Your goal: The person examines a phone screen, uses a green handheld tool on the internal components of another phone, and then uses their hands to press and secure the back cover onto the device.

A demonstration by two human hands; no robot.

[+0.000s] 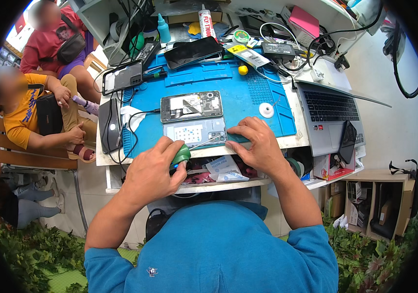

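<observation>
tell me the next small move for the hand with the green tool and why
Probably ease the thin tip a little further toward the camera end of the phone back panel. The left hand grips the green-handled tool with its tip at that corner, the right hand steadies that end, and the opened phone lies just behind.

Four phones (194,132), one laptop (333,117)
</observation>
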